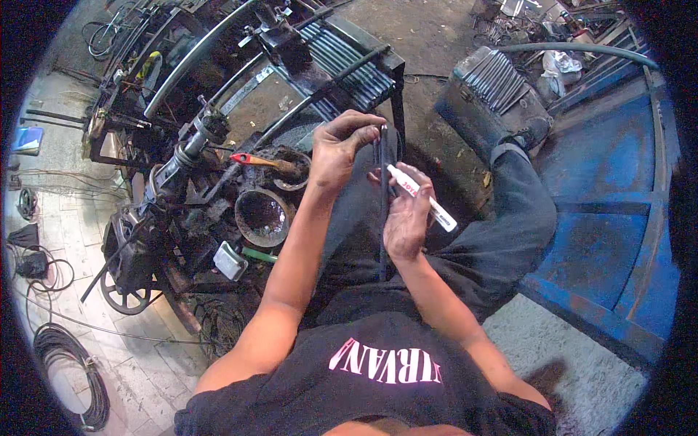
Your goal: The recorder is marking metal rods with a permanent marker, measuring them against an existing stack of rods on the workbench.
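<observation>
A long dark metal bar (pixel 384 192) runs away from me above my lap, its near end by my waist. At its far end my left hand (pixel 338 149) is closed, thumb and fingers pinched there. A small pale spot shows at the fingertips, too small to name. My right hand (pixel 408 225) is closed round a white paint marker (pixel 440 216) with red print. The marker slants across my fingers, one end close to the bar and the other pointing toward me on the right. Part of the right hand also rests against the bar, and some of its fingers are hidden.
On the left stand a greasy machine (pixel 185 156), a round metal pot (pixel 264 216) and a brush with a red-yellow handle (pixel 251 159). Metal rods lie on a rack (pixel 396 65) ahead. A blue metal panel (pixel 596 247) and a rod-filled box (pixel 465 98) are on the right.
</observation>
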Motion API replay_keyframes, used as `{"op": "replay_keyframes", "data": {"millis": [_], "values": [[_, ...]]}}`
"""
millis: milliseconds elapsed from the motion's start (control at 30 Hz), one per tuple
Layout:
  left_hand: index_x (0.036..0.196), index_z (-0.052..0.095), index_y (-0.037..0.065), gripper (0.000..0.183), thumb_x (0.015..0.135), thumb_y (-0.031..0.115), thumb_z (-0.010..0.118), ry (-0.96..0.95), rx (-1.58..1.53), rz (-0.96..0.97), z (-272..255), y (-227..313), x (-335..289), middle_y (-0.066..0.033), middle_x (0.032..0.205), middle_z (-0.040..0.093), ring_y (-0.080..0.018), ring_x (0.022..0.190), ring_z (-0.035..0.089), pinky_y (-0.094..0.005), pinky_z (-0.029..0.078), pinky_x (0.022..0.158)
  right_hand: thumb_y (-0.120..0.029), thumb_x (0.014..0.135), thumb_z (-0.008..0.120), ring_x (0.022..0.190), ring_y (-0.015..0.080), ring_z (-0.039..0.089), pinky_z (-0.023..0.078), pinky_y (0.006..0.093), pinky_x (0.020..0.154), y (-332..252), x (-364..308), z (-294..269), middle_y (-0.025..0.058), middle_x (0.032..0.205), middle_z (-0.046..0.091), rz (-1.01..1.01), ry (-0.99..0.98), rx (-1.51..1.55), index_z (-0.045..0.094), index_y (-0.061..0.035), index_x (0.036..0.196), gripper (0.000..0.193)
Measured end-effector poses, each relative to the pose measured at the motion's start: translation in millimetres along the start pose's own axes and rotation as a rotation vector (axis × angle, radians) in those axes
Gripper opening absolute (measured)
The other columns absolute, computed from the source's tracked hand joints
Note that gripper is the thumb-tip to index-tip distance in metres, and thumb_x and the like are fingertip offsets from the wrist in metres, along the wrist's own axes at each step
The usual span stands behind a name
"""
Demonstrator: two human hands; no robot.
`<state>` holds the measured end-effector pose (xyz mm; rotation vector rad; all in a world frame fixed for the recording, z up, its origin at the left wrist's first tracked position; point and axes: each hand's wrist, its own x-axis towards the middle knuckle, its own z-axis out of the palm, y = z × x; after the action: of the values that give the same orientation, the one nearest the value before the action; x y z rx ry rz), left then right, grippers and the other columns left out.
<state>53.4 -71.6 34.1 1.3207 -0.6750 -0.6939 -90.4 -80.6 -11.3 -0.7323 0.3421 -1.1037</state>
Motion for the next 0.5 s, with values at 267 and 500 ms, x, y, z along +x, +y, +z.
{"op": "replay_keyframes", "data": {"millis": [267,500], "values": [[0.095,0.074,-0.001,0.012,0.084,0.003,0.071,-0.006,0.113,0.072,2.2,4.0,-0.4,-0.0053,0.089,0.068,-0.0124,0.084,0.063,-0.025,0.049,0.076,-0.02,0.098,0.044,0.092,0.0141,0.054,0.042,0.0275,0.083,-15.6,1.2,-2.2,0.0106,0.105,0.061,-0.072,0.014,-0.381,0.056,0.0026,0.113,0.03],[0.093,0.074,-0.001,0.01,0.084,0.001,0.07,0.069,0.175,0.099,4.0,5.5,-6.6,-0.0057,0.088,0.069,-0.0127,0.083,0.063,-0.0253,0.05,0.075,-0.008,0.096,0.054,0.086,0.0119,0.059,0.047,0.0255,0.079,-34.4,4.8,4.5,0.0101,0.1,0.066,-0.09,-0.007,-0.503,0.059,0.0015,0.101,0.013]]}}
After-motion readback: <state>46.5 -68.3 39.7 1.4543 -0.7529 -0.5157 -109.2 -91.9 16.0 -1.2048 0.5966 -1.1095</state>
